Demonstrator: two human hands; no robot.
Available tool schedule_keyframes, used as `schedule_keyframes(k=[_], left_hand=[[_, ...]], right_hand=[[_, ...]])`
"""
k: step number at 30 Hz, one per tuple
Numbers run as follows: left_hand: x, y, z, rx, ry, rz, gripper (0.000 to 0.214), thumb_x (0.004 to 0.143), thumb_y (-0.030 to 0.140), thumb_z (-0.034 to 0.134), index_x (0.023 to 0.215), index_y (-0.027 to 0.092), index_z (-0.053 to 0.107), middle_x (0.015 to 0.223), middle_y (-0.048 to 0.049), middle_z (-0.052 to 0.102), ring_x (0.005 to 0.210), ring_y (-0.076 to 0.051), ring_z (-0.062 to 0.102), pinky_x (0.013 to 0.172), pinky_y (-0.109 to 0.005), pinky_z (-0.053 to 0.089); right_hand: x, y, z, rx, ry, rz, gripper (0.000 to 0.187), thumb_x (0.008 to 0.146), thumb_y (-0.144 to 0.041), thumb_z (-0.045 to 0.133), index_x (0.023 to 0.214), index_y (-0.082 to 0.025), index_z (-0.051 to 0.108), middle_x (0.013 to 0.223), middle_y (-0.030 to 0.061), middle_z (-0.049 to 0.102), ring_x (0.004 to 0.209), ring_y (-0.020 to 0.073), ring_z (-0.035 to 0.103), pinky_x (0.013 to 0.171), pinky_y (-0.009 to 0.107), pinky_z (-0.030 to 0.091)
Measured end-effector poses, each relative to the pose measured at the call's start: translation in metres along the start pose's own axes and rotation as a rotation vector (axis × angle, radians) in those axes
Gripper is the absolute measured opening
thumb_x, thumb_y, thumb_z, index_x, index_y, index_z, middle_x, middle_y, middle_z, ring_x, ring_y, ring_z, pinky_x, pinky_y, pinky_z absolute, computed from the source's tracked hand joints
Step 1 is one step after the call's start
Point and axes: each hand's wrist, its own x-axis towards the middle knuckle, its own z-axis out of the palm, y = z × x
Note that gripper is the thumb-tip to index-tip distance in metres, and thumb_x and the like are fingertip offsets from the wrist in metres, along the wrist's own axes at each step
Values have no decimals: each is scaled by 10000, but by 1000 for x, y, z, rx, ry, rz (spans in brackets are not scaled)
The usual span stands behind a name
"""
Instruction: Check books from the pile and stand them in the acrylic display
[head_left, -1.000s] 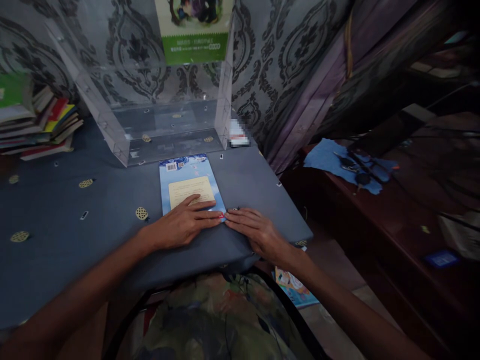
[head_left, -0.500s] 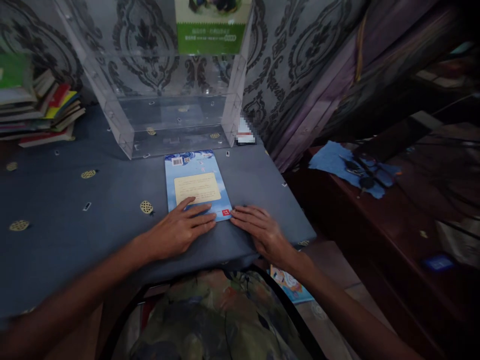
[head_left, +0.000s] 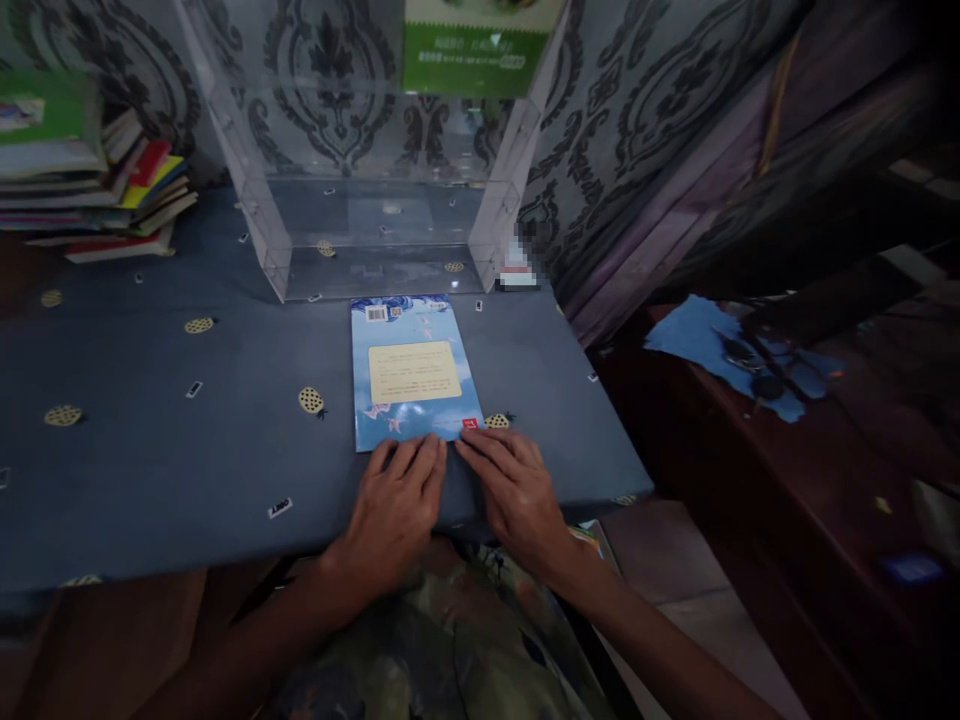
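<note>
A light-blue book (head_left: 412, 325) lies flat on the dark blue tablecloth, its printed back cover up, with a cream text panel and a barcode. The fingertips of my left hand (head_left: 397, 510) rest at the book's near edge, fingers stretched forward and bent a little. My right hand (head_left: 521, 495) lies beside it, fingertips at the near right corner by the red logo. Both hands lie palm down and neither grips the book. Just beyond the book stands a clear acrylic rack (head_left: 382, 270), a green-and-white book (head_left: 472, 62) in its upper part.
A stack of books (head_left: 97, 190) stands at the back left of the tablecloth (head_left: 247, 440). To the right, a dark reddish-brown surface (head_left: 787, 470) holds a blue cloth (head_left: 694, 340) and cables. A purple curtain (head_left: 660, 220) hangs behind the table's right edge.
My left hand has slid off the cover to the book's near edge. My right hand stays by the near right corner. The view has shifted, moving the scene rightward in the picture.
</note>
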Motion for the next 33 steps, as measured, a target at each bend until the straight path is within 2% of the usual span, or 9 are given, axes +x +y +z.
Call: schedule_keyframes(k=[5,10,15,20,26,33], left_hand=[[-11,-1,1,-13,0,-74,425,907,91,509,1317,60,616,1301,-155,671,1090,-270,599,962,-430,442],[-28,-7,-2,-4,32,-136,441,902,55,471,1320,80,611,1303,-137,677,1130,-268,594,974,-435,428],[-46,-19,-4,0,78,-166,432,914,56,433,1301,85,624,1289,-151,682,1136,-280,602,965,-457,420],[-57,-28,-1,-24,110,-149,431,942,62,384,1296,100,626,1288,-153,682,1175,-272,597,997,-455,419],[-57,-36,-4,-66,126,-108,395,946,44,383,1226,81,658,1237,-157,700,1165,-258,608,993,-431,435],[-54,-63,-22,-177,13,36,339,979,104,427,1217,122,668,1243,-134,704,1163,-231,628,1018,-415,455]], right_hand=[[7,-7,5,55,-6,-34,422,962,-73,413,1312,-157,635,1195,135,714,1064,272,604,884,472,528],[13,-11,9,126,-87,-43,458,956,-74,415,1355,-172,617,1223,137,708,1022,269,602,874,483,533],[25,-17,18,162,-95,-141,434,954,-58,425,1334,-123,623,1219,144,710,964,261,565,836,450,535],[44,-22,23,197,-181,-262,415,952,-49,438,1324,-108,613,1225,142,701,970,257,556,840,425,530],[70,-16,24,274,-291,-340,315,930,-5,463,1170,-110,637,1193,137,700,1022,237,585,917,405,522],[103,-7,21,258,-521,-451,233,916,-4,500,981,-175,644,1138,88,718,962,215,605,867,367,518]])
